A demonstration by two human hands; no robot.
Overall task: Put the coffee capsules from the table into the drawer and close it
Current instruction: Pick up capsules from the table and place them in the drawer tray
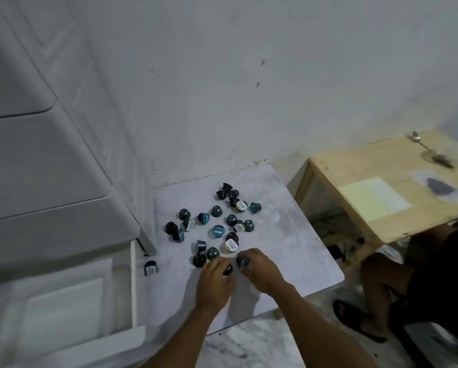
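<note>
Coffee capsules point(217, 231), mostly dark with a few showing blue or white foil lids, lie scattered across the middle of the pale marbled table point(289, 248), some upright, some tipped on their sides. One lone capsule point(151, 267) lies apart at the table's left edge, just beside the open drawer point(63, 301), which is the lowest of a grey drawer unit point(50, 181) standing against the table's left side. At the near end of the scatter the left hand point(214, 284) has its fingers curled round a dark capsule point(228, 269), and the right hand point(262, 269), close beside it, curls its fingers over a second capsule point(241, 261); several more capsules crowd just beyond both hands. To the right, apart from the table, stands a wooden stand point(382, 166) carrying a spoon point(421, 146), a yellow sheet point(374, 197) and a dark stain point(439, 187). Beneath it are another person's bare legs point(382, 282) and a dark sandal point(355, 322). The drawer's inside is washed out and hard to read, and the lettering on the lids is too blurred to make out.
</note>
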